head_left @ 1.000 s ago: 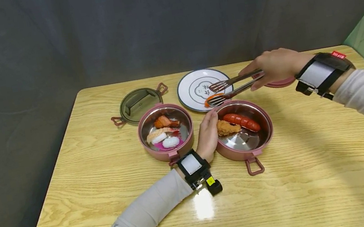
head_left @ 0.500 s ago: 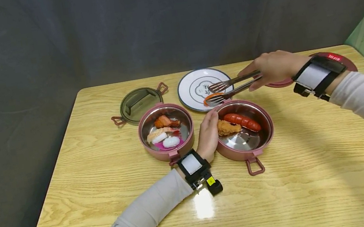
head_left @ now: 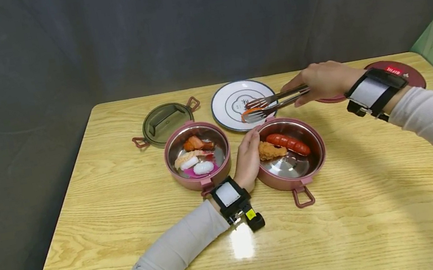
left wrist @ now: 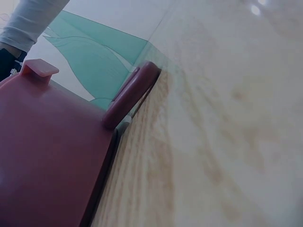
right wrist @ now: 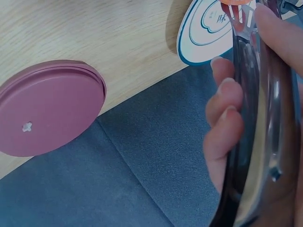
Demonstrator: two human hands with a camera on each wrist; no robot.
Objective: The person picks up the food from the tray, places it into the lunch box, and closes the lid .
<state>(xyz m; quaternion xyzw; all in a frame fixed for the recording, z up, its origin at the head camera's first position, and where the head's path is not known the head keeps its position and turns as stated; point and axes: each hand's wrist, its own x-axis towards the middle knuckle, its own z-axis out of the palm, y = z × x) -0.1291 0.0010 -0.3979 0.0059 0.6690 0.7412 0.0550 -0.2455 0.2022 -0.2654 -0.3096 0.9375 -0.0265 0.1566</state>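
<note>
My right hand [head_left: 327, 79] grips a pair of metal tongs [head_left: 288, 92] over the white plate [head_left: 223, 112]. At the fork-shaped tips is a small orange piece [head_left: 250, 111], partly covered by the prongs. My left hand [head_left: 247, 160] rests along the left outer wall of the right pink pot [head_left: 281, 184], fingers at its rim. That pot holds a red sausage [head_left: 290, 143] and a breaded drumstick [head_left: 271, 150]. In the right wrist view, fingers curl round the tongs' handles. The left wrist view shows the pot's wall and loop handle [left wrist: 130, 97].
A second pink pot [head_left: 191, 184] holds a drumstick [head_left: 196, 144], white pieces [head_left: 203, 168] and a shrimp-topped piece. Behind it lies a dark olive lid [head_left: 165, 122]. Beyond my right wrist is a dark red round piece [head_left: 415, 75]. A pink disc [right wrist: 57, 109] shows in the right wrist view.
The tongs' tips have drawn closer together around the orange piece, which has shifted slightly left and up. My right hand has moved slightly left. My left hand has stayed at the pot.
</note>
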